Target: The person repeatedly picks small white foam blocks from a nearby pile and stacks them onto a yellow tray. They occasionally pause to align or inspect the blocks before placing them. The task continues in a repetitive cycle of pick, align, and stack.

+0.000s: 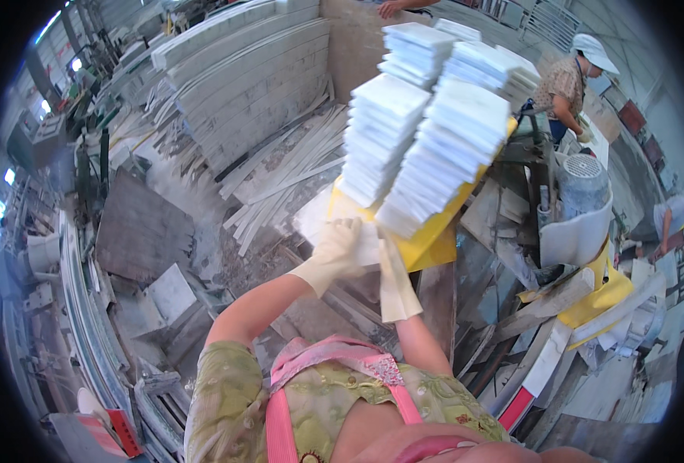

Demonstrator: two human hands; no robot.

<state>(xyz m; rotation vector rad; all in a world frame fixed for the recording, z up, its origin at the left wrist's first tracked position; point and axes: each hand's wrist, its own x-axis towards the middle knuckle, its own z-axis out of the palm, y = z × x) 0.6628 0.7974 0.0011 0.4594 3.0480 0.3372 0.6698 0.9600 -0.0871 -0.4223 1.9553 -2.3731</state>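
- Tile, white stone, flat between both gloved hands at the near end of the yellow stand, just below centre; held level, likely so it slides under or against the stacks.
- Left hand, in a pale glove, fingers curled over the tile's near edge from 7 o'clock; closed on it.
- Right hand, gloved too, reaching up from 6 o'clock, fingers pressed along the tile's right end; closure hard to tell.
- Tile stacks on the stand toward 12 o'clock: four leaning piles, fanned like steps; pieces too many to count.
- Stone strips scattered at 10 o'clock.
- Cut slabs piled at 11 o'clock.
- One person in a white cap at 2 o'clock.
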